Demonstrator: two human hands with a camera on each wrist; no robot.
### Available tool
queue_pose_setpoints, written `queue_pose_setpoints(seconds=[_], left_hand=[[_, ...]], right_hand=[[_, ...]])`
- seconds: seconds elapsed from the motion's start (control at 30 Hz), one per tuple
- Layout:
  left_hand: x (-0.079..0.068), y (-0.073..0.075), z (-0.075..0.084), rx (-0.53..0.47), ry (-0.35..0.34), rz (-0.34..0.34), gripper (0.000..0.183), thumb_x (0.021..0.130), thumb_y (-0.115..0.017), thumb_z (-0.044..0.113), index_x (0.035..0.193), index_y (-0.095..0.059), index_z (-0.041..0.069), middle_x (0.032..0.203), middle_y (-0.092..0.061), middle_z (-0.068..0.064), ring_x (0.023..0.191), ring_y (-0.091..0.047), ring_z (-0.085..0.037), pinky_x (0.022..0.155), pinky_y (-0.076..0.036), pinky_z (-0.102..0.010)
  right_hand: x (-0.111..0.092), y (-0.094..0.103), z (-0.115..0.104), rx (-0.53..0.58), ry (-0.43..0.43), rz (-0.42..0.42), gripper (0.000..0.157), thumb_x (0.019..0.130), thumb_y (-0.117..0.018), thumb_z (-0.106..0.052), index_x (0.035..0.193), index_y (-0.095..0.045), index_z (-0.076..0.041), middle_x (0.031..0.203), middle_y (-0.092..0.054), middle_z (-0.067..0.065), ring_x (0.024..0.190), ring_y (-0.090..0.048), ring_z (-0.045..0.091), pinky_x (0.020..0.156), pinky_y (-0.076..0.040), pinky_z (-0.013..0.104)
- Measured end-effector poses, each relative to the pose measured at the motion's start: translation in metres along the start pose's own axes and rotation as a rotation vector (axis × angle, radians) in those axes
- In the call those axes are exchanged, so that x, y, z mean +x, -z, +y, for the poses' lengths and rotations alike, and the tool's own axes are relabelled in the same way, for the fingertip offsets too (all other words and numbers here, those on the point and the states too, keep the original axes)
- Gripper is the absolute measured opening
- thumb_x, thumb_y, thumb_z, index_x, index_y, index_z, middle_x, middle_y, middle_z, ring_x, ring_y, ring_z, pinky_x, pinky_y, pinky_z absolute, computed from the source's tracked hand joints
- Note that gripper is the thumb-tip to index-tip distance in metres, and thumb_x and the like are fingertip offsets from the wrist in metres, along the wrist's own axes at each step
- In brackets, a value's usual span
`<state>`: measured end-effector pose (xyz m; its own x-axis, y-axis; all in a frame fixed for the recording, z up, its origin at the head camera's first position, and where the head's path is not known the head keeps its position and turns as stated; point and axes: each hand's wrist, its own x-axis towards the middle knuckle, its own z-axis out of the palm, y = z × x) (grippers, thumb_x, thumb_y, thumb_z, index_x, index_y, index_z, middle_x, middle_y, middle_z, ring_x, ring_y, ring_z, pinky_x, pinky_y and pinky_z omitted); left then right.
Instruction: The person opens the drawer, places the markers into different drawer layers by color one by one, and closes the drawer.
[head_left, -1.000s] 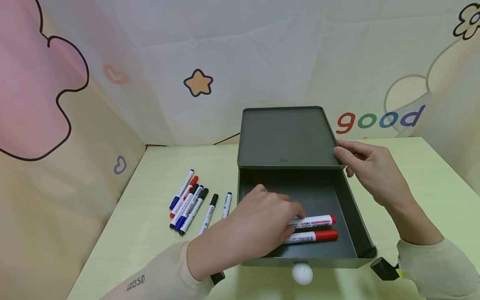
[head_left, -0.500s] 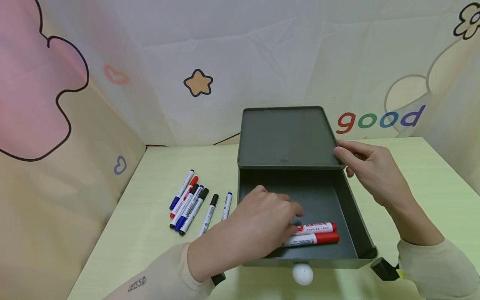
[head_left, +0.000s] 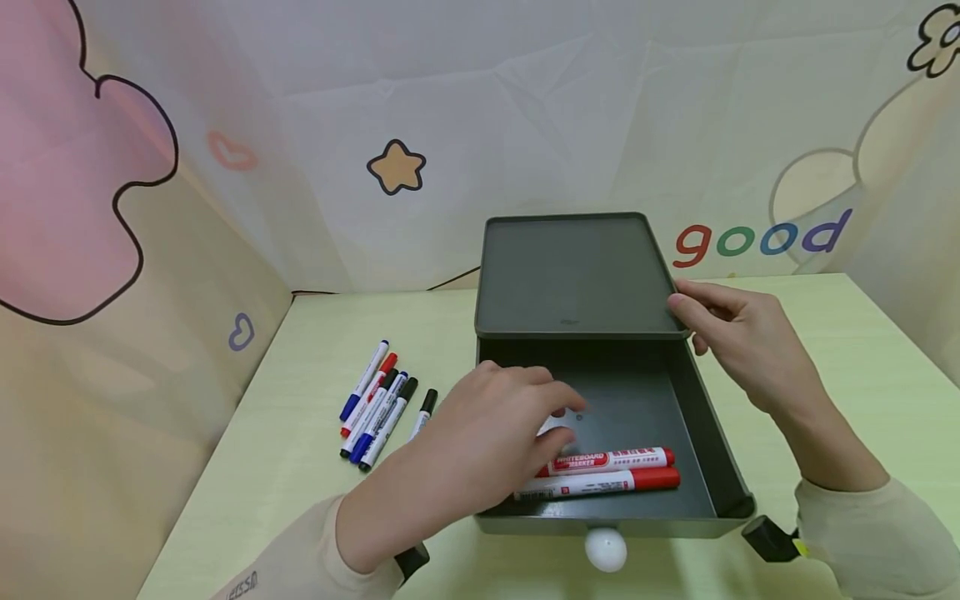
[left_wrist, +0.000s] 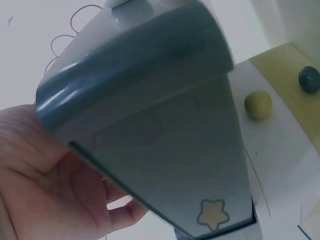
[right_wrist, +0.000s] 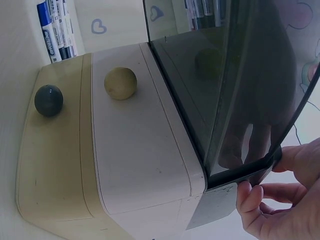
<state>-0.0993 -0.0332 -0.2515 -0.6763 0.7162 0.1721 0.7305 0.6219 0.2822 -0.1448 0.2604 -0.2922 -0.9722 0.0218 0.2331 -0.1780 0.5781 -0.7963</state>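
Observation:
In the head view, a dark grey drawer (head_left: pixel 697 433) is pulled out of a small drawer cabinet (head_left: pixel 573 275). Two red-capped whiteboard markers lie side by side near its front, the upper marker (head_left: pixel 615 460) touching or nearly touching the lower marker (head_left: pixel 600 483). My left hand (head_left: pixel 487 433) is above the drawer's left part, thumb and index finger apart, gripping nothing visible; its palm side is hidden there. With thumb and fingers, my right hand (head_left: pixel 750 342) pinches the cabinet's front right top edge; the right wrist view shows these fingers (right_wrist: pixel 250 200) at the corner.
Several capped markers (head_left: pixel 375 412) lie on the table left of the cabinet, with a black-capped marker (head_left: pixel 425 412) partly behind my left arm. A white knob (head_left: pixel 606 550) sticks out from the drawer front. Lower drawers have a yellowish knob (right_wrist: pixel 120 83) and a dark knob (right_wrist: pixel 48 100).
The upper red-capped marker has moved nearer the front, against the lower one. My left hand has let go of it and shifted left. The right hand has stayed put.

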Motion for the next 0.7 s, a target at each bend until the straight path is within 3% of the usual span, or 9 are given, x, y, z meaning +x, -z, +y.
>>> queue_pose_setpoints(seconds=[0.27,0.5,0.7], left_hand=[[-0.009,0.009,-0.01,-0.063,0.04,0.1,0.023,0.095,-0.077,0.021,0.117,-0.077,0.013,0.106,-0.073,0.001,0.085,-0.069,-0.012,0.077,-0.054,-0.032],[-0.018,0.017,-0.019,-0.096,0.167,0.159,0.025,0.095,-0.077,0.022,0.12,-0.076,0.016,0.11,-0.071,0.005,0.087,-0.067,-0.011,0.072,-0.053,-0.027],[-0.028,0.022,-0.031,-0.099,0.218,0.237,0.024,0.095,-0.077,0.02,0.119,-0.077,0.016,0.104,-0.071,0.009,0.085,-0.065,-0.007,0.062,-0.049,-0.027]], right_hand=[[0.001,0.0,0.0,0.002,0.004,0.002,0.045,0.106,-0.061,-0.025,0.141,-0.061,0.003,0.073,-0.059,0.004,0.067,-0.054,0.012,0.058,-0.038,0.027],[0.001,-0.001,-0.001,0.001,0.004,0.0,0.045,0.105,-0.061,-0.025,0.141,-0.061,0.002,0.072,-0.059,0.003,0.067,-0.054,0.012,0.057,-0.036,0.029],[0.0,-0.001,-0.001,-0.001,0.0,0.004,0.045,0.105,-0.061,-0.026,0.141,-0.061,0.002,0.071,-0.059,0.003,0.066,-0.054,0.012,0.057,-0.036,0.029]])
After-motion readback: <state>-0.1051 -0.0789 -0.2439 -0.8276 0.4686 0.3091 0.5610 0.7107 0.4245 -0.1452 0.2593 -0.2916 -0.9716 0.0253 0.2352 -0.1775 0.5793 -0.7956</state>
